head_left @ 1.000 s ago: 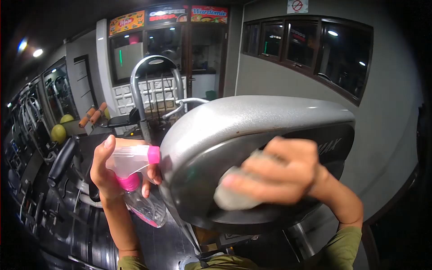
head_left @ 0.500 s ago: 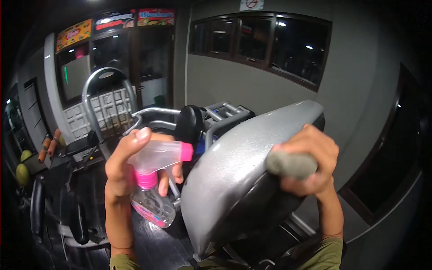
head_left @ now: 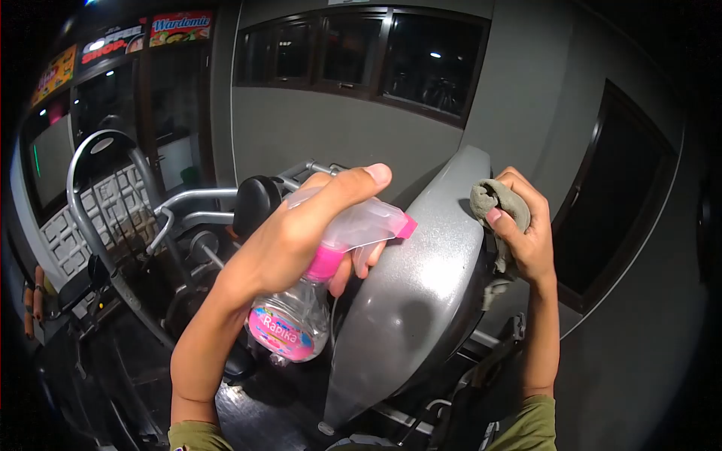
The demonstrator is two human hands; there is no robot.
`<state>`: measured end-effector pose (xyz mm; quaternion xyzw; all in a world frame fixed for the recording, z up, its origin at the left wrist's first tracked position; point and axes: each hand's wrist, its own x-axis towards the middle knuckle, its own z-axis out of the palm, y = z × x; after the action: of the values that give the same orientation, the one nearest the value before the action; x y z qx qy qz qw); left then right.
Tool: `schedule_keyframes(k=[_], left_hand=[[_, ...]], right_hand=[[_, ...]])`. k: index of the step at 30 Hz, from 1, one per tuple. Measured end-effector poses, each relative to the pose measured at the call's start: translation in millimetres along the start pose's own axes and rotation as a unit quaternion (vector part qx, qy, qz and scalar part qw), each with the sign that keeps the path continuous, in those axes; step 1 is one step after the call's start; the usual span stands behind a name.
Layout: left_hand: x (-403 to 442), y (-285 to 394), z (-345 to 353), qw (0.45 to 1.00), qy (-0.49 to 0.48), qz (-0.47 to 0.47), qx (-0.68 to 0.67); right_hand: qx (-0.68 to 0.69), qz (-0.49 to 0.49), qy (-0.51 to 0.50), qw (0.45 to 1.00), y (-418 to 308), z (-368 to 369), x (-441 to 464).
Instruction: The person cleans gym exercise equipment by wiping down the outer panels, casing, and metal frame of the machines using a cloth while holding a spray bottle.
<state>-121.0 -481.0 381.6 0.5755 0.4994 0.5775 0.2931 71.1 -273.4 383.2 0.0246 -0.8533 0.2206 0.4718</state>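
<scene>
My left hand (head_left: 301, 225) is wrapped round a clear spray bottle (head_left: 282, 331) with a pink collar and a pink-and-blue label. Its pink nozzle points right, over a silver, curved machine cover (head_left: 429, 263) with a glossy, speckled top. The fingers lie at the trigger, but whether it is squeezed I cannot tell. On the far right side of the cover, my right hand (head_left: 532, 233) grips a bunched grey-green cloth (head_left: 502, 204). Part of the cloth hangs down below the fingers. The cover's dark side is partly hidden behind it.
Gym equipment with silver tubes (head_left: 199, 194) and a black round pad (head_left: 257, 204) stands beyond my left hand. A tall arched frame (head_left: 75, 165) is farther left. Behind are a grey wall with windows (head_left: 361, 56) and, at right, a dark-framed door (head_left: 617, 195).
The view has turned right. My left hand has brought the spray bottle up and right, its nozzle now over the cover. My right hand has moved the cloth farther up along the cover's side.
</scene>
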Motion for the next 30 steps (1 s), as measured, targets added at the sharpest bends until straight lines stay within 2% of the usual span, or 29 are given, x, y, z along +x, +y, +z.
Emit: schedule_keyframes(k=[1, 3, 5, 7, 9, 12, 15, 17, 19, 23, 25, 27, 29, 30], left_hand=[[1, -2, -3, 1.0, -0.008, 0.02, -0.007], [3, -6, -7, 0.999, 0.003, 0.037, -0.018], [7, -11, -11, 0.998, 0.016, 0.057, -0.029], [12, -18, -18, 0.996, 0.018, 0.071, -0.043], [17, -25, -23, 0.996, -0.004, 0.077, -0.051], [20, -31, -31, 0.994, -0.039, 0.071, -0.075], [21, -38, -40, 0.992, -0.049, 0.089, -0.07], [23, -46, -45, 0.992, -0.051, 0.105, -0.054], [21, -51, -49, 0.99, -0.061, 0.114, -0.054], [23, -57, -64, 0.986, -0.108, 0.115, -0.058], [22, -63, -71, 0.983, -0.126, 0.112, -0.07], [23, -68, -76, 0.98, -0.151, 0.1, -0.085], [23, -71, -79, 0.974, -0.18, 0.102, -0.095], [22, -72, -81, 0.969, -0.2, 0.095, -0.108]], right_hand=[[-0.049, -0.018, -0.007, 0.999, -3, -3, 4], [-0.068, 0.008, -0.017, 0.998, -18, -4, 13], [-0.12, 0.072, -0.087, 0.986, -33, -1, 26], [-0.17, 0.045, -0.1, 0.979, -39, 9, 36], [-0.201, -0.049, -0.147, 0.967, -46, 22, 39], [-0.179, -0.057, -0.218, 0.958, -70, 26, 32], [-0.117, -0.099, -0.23, 0.961, -56, 12, 33], [-0.161, -0.088, -0.206, 0.961, -40, 3, 38], [-0.299, -0.016, -0.137, 0.944, -30, -1, 43], [-0.252, 0.049, -0.133, 0.957, -41, 11, 40], [-0.269, 0.014, -0.107, 0.957, -63, 19, 26], [-0.225, -0.039, -0.128, 0.965, -83, 25, 7], [-0.317, -0.054, -0.156, 0.934, -114, 37, -12], [-0.373, -0.07, -0.127, 0.916, -120, 41, -26]])
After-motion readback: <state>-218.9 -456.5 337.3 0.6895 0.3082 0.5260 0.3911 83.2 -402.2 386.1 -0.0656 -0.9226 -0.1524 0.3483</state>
